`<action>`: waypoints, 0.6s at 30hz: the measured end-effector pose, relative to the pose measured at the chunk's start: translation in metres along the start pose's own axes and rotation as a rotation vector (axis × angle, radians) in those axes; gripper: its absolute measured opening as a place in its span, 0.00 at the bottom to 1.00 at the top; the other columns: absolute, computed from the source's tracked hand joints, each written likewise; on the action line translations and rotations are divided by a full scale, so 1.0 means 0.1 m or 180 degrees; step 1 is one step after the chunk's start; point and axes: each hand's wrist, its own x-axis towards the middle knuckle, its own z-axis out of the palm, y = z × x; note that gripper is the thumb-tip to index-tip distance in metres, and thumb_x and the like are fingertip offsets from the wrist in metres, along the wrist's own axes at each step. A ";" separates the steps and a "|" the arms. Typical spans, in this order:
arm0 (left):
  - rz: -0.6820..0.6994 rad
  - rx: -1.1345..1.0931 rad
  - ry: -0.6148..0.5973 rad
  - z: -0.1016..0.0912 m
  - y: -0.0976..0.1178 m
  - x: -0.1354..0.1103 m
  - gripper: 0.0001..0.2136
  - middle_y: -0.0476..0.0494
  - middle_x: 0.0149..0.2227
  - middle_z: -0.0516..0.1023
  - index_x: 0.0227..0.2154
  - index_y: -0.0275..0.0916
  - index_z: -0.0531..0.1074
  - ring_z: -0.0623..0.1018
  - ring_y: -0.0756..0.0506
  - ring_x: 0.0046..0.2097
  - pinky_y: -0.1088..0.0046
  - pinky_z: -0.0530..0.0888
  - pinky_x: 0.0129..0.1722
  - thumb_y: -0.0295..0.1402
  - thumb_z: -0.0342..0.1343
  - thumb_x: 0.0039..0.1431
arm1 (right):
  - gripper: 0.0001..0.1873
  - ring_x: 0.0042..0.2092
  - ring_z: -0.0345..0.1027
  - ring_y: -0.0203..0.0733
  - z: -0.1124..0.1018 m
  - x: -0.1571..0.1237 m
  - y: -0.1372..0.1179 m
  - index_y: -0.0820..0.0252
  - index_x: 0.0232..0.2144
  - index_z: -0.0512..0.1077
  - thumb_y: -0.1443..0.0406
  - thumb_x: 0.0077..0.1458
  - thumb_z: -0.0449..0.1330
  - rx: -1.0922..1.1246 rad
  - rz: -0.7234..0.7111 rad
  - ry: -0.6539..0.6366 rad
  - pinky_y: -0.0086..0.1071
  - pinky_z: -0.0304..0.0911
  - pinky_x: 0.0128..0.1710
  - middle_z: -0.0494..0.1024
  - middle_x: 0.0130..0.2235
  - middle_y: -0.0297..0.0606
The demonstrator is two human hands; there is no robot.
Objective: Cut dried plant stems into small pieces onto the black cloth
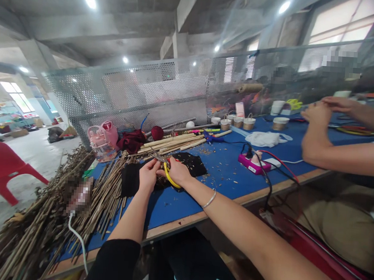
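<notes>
My right hand [178,173] is closed around yellow-handled pruning shears [168,175], whose metal blades point up and to the left. Close beside it, my left hand [147,175] is pinched near the blades. What sits between its fingers is too small to make out. Under both hands a black cloth [130,181] lies on the blue tabletop [216,171], with small plant bits scattered over it. A pile of thin dry stalks [107,194] lies to the left of my left hand. Pale peeled sticks [174,142] lie just beyond the cloth.
A purple power strip [253,164] with cables stands to the right. Small white-and-brown pots [249,123] and a white bag [264,139] are further back, before a perforated metal screen [136,90]. A co-worker's hands [322,108] are at far right. A pink bag [103,137] stands left.
</notes>
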 end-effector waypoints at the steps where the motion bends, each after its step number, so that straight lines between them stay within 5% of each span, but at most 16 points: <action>1: -0.0012 -0.0114 -0.0076 0.00 -0.01 0.00 0.21 0.39 0.40 0.77 0.41 0.35 0.74 0.75 0.46 0.38 0.68 0.70 0.41 0.38 0.62 0.41 | 0.36 0.41 0.70 0.49 0.00 0.00 0.00 0.62 0.43 0.60 0.40 0.42 0.53 0.0002 0.0019 0.0000 0.33 0.59 0.37 0.75 0.37 0.46; 18: -0.0316 -0.0333 0.0381 -0.02 -0.05 0.05 0.22 0.39 0.38 0.78 0.40 0.35 0.73 0.76 0.47 0.35 0.71 0.72 0.36 0.33 0.64 0.37 | 0.34 0.40 0.70 0.49 0.00 0.04 0.02 0.58 0.37 0.67 0.37 0.42 0.48 -0.0092 0.0041 -0.0066 0.34 0.60 0.36 0.76 0.35 0.45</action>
